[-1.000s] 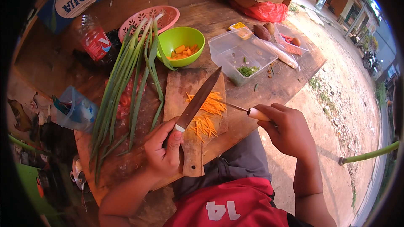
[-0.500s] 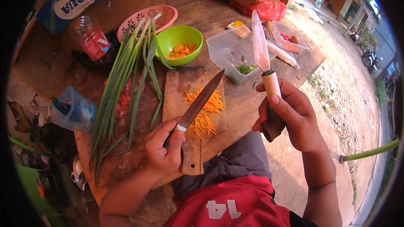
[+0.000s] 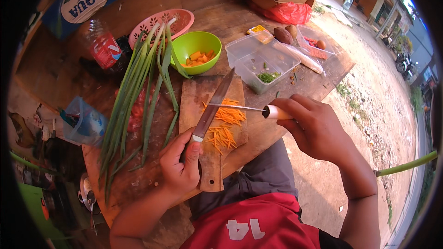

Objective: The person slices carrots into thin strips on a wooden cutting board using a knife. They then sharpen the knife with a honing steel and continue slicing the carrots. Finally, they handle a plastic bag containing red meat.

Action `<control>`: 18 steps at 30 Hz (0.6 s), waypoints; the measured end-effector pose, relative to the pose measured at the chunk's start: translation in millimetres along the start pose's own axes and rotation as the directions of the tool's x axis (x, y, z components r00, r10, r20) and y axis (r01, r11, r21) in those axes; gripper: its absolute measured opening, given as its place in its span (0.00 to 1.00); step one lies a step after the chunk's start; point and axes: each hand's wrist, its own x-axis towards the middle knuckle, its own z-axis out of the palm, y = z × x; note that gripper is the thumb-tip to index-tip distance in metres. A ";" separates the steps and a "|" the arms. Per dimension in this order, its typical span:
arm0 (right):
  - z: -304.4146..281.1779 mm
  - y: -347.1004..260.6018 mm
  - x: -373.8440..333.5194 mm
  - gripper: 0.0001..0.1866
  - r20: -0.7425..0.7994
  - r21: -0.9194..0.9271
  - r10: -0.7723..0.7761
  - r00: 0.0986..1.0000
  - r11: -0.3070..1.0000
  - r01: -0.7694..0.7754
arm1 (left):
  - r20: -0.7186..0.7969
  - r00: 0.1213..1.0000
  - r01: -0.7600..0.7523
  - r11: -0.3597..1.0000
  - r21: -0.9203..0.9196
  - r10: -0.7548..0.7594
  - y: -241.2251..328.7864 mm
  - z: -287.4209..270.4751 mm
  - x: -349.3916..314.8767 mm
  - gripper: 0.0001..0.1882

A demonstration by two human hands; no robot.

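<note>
Left hand (image 3: 181, 168) grasps a long steel knife (image 3: 213, 107); right hand (image 3: 314, 127) grips a white-handled knife (image 3: 249, 109), blades crossing over orange carrot shreds (image 3: 224, 124) on the wooden cutting board (image 3: 203, 106) between them.

The carrot shreds (image 3: 224, 127) lie on the cutting board (image 3: 203, 110), between both hands' fingers; the spring onions (image 3: 138, 92) lie left of the left fingers (image 3: 196, 147), the bowl (image 3: 196, 48) beyond.

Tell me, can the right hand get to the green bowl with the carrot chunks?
Probably yes: the right hand has open board to cross to the green bowl, but it holds a knife, so it can't grab.
</note>
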 end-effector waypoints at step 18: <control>-7.9 -8.4 -5.8 0.21 -0.032 0.285 0.087 0.996 0.956 -0.074 | 0.059 0.997 -0.054 0.990 0.129 0.047 -2.1 3.1 11.5 0.19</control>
